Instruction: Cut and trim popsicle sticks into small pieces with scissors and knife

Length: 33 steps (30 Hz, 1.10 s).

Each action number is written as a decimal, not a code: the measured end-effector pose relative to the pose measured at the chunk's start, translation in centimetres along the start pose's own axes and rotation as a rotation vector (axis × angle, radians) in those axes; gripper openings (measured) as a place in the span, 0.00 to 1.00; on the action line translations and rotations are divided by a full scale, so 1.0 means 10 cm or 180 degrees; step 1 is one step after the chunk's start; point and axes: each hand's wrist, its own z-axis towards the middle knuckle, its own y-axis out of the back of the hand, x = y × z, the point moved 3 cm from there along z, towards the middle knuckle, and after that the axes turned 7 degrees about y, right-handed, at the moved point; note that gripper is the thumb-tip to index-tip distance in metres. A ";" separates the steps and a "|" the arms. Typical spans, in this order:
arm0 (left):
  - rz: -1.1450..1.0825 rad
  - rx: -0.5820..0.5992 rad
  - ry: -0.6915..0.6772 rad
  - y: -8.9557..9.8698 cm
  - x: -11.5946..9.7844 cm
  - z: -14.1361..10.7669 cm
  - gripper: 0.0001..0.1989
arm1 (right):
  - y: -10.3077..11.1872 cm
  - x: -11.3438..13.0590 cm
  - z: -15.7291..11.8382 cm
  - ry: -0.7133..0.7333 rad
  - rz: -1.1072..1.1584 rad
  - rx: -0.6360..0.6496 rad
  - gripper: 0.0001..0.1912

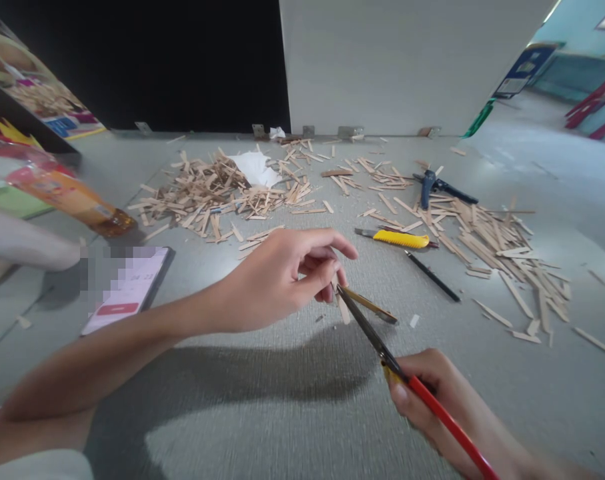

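Note:
My left hand (287, 280) is closed in a pinch on a short thin wooden stick (343, 310), which points downward from the fingertips. In my right hand (437, 393) is a pair of red-handled scissors (365, 323). Their dark blades reach up and left, with the tips right at the stick beside my left fingers. A narrow brownish strip with a dark end (372, 308) lies just behind the blades; whether it touches them I cannot tell. Beyond my hands are a yellow box cutter (401, 239) and a black pen (432, 276).
Wooden stick pieces form a heap (197, 193) at back left, with white paper (256, 169), and a spread (512, 247) at right. A dark clamp-like tool (439, 189) rests there. At left are a phone (132, 293), a bottle (72, 190) and another person's arm (27, 237). A panel (382, 67) stands behind.

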 end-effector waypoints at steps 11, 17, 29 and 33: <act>-0.0311 0.0091 0.0169 0.02 0.00 0.02 0.08 | -0.01 -0.05 0.04 0.0004 -0.0375 0.0090 0.36; -0.0357 0.0248 0.0331 0.03 0.03 0.09 0.09 | 0.00 -0.01 0.04 -0.0109 -0.0273 -0.0030 0.37; -0.0189 0.0579 -0.0002 0.12 0.06 0.17 0.09 | -0.03 -0.12 -0.03 -0.0577 0.0810 0.0359 0.40; -0.0201 0.0373 0.0151 0.14 0.04 0.19 0.10 | -0.02 -0.21 -0.08 -0.0665 0.0959 0.0032 0.38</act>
